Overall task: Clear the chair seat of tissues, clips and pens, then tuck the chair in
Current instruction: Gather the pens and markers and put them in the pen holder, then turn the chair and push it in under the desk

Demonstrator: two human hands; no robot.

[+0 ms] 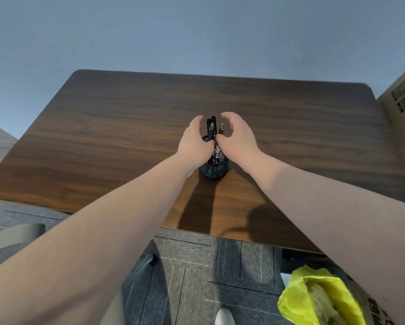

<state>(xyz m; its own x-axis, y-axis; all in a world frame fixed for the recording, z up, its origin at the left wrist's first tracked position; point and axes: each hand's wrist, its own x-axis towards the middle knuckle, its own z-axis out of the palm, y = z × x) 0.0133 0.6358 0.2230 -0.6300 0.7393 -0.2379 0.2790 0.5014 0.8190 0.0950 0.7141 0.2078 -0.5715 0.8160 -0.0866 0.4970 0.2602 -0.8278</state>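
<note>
A black mesh pen holder (213, 169) stands on the dark wooden desk (126, 127), near its front middle. Several black pens (211, 130) stick up out of it. My left hand (194, 141) is cupped against the left side of the pens and my right hand (238, 137) curves around their right side. The fingers of both hands are spread and not closed on anything, with the thumbs close to the pens. Part of the grey chair (14, 235) shows at the lower left, mostly hidden behind my left forearm; its seat is out of sight.
A bin lined with a yellow-green bag (297, 299) holding crumpled paper sits on the floor at the lower right. A cardboard box (401, 95) stands beyond the desk's right end. A chair leg (147, 259) and my shoe (223, 317) are on the grey carpet.
</note>
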